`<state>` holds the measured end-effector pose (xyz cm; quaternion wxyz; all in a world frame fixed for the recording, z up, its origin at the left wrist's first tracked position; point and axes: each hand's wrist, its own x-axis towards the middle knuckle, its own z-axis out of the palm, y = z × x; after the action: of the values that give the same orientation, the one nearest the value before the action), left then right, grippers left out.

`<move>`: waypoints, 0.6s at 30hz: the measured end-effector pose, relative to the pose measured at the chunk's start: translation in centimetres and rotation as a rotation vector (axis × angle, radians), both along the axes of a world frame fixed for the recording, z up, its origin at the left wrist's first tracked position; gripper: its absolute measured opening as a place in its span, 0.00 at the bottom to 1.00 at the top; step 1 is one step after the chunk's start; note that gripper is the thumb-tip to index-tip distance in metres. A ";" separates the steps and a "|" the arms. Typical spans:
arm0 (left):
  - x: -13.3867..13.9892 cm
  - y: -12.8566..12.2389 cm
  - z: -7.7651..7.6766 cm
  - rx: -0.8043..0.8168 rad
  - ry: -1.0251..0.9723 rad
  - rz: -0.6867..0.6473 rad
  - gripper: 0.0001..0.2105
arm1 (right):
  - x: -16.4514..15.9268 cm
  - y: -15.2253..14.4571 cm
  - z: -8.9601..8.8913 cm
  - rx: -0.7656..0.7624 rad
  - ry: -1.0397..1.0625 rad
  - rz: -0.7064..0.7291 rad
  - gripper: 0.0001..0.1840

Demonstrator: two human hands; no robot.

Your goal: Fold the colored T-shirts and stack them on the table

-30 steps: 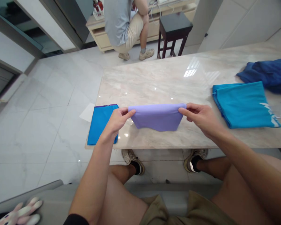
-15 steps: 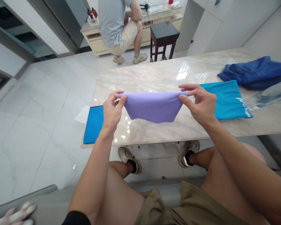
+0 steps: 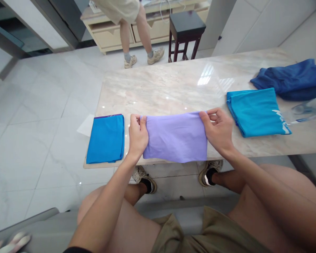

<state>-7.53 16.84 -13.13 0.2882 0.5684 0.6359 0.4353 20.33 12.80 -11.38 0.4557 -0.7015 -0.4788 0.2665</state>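
Observation:
A folded purple cloth (image 3: 177, 137) is stretched between my two hands, low over the front edge of the marble table (image 3: 147, 86). My left hand (image 3: 138, 135) pinches its upper left corner between thumb and curled fingers. At the upper right corner, my right hand (image 3: 218, 126) grips it the same way. The cloth's lower edge reaches past the table edge. Whether the cloth rests on the tabletop I cannot tell. Left of my left hand lies a folded blue cloth (image 3: 105, 138). To the right of my right hand is a folded turquoise cloth (image 3: 256, 112) with white lettering.
Crumpled dark blue fabric (image 3: 292, 79) and a clear plastic item (image 3: 309, 109) lie at the table's right end. A white sheet (image 3: 85, 125) shows by the left edge. Beyond the table are a dark stool (image 3: 186, 26), a low cabinet (image 3: 113, 38) and a standing person (image 3: 134, 31).
Both hands have lowered the purple cloth toward me, and its face now lies flatter and broader in view. The person behind the table has gone from crouching or sitting to standing.

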 end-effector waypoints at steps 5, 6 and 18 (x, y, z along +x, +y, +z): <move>0.0 0.5 -3.9 -0.365 0.145 -0.009 0.11 | 0.4 1.1 -3.7 -0.254 -0.011 0.076 0.35; -0.2 0.7 -4.5 -0.414 0.180 -0.024 0.11 | 0.7 1.4 -4.6 -0.280 -0.030 0.096 0.35; 0.1 -3.3 -2.1 0.187 0.803 -0.869 0.14 | 2.0 -2.0 -5.4 0.288 -0.596 1.014 0.15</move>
<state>-7.46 13.57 -15.22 0.1258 0.9193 0.3635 0.0829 22.35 10.75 -16.74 0.2085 -0.3615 -0.8917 0.1752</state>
